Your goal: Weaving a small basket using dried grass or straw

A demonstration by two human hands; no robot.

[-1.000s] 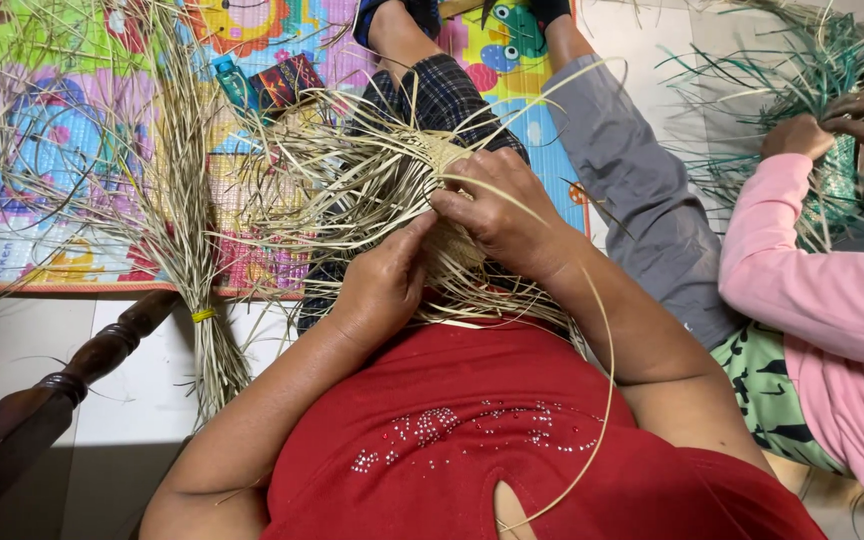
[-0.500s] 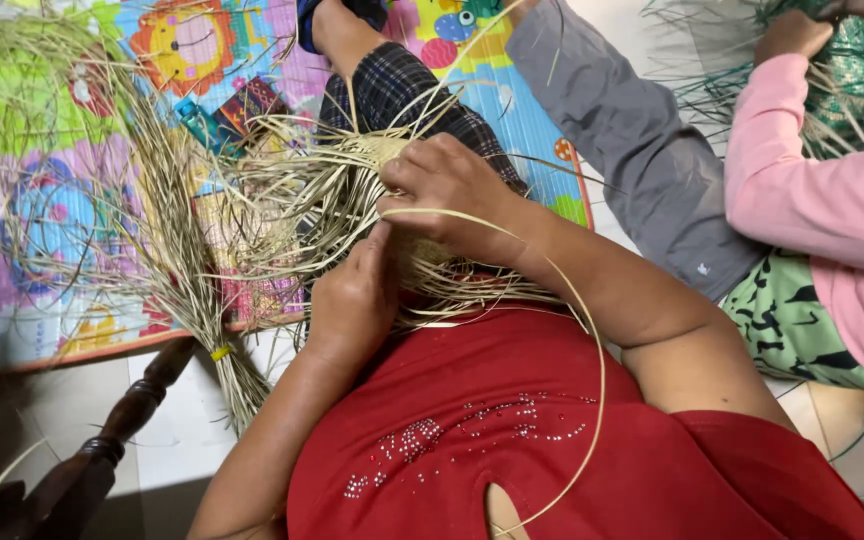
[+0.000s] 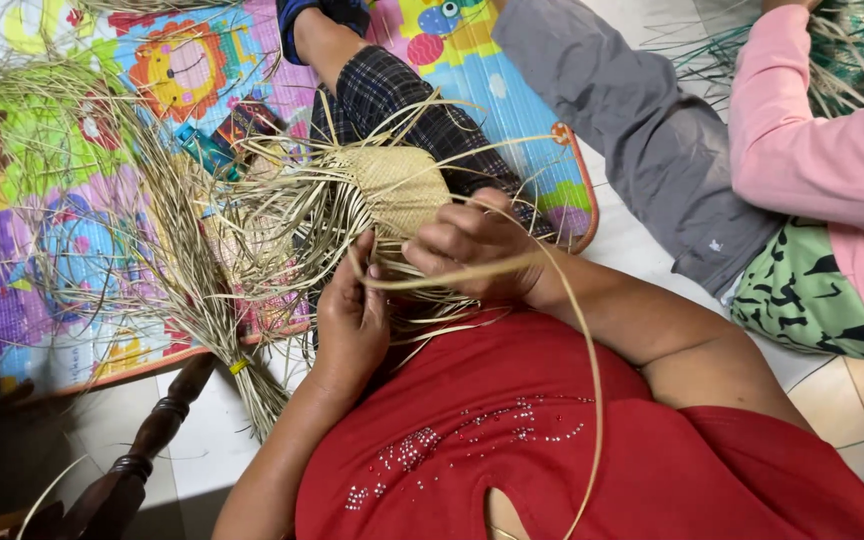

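I am in the middle of weaving: the woven piece (image 3: 392,185), a small pale panel of plaited straw, sits on my lap just above my hands, with loose strands fanning out from its edges on every side. My left hand (image 3: 352,320) is curled shut, its fingers (image 3: 364,268) pinching a few of the loose strands just below the panel. My right hand (image 3: 472,250) is also closed, gripping one long strand (image 3: 552,290) that runs flat across my knuckles and then loops in a wide arc down past my red shirt (image 3: 552,450). I judge the step in hand to be laying this strand across the others at the panel's lower edge. The next move, as I read it, calls for holding the pinched strands steady and guiding the long strand in close to the edge without kinking it. A tied bundle of straw (image 3: 202,290) lies on the bright play mat (image 3: 52,200) to my left, and another person in a pink sleeve (image 3: 812,150) works with green strands to my right.
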